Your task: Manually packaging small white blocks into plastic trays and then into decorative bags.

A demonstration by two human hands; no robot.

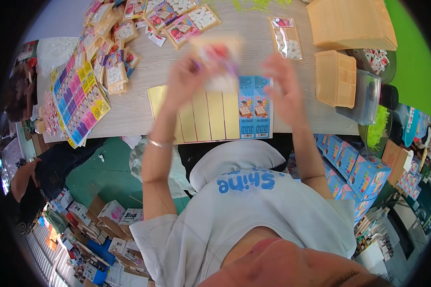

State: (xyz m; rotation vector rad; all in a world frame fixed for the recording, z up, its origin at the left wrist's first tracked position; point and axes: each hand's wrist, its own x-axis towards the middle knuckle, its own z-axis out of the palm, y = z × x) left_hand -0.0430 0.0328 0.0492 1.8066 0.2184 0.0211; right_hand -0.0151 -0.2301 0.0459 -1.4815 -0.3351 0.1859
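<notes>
My left hand (184, 82) grips a small tray pack (219, 52) by its left side, above the table; motion blurs the pack, but red, purple and white show on it. Right of it, my right hand (287, 91) is raised with fingers apart and nothing visible in it, slightly blurred. Below both hands a label sheet (208, 117) lies at the table's near edge. Most of its left part is bare yellow backing, and blue printed labels (254, 107) stay on its right end. Beyond my right hand lies another tray pack (286, 38) with white pieces inside.
Several filled packs (117, 52) are heaped at the far left, beside colourful label sheets (79, 98). Wooden-coloured boxes (352, 24) and a divided tray (335, 79) stand on the right. Blue cartons (364, 172) are stacked below the table; another person's arm (24, 179) shows at left.
</notes>
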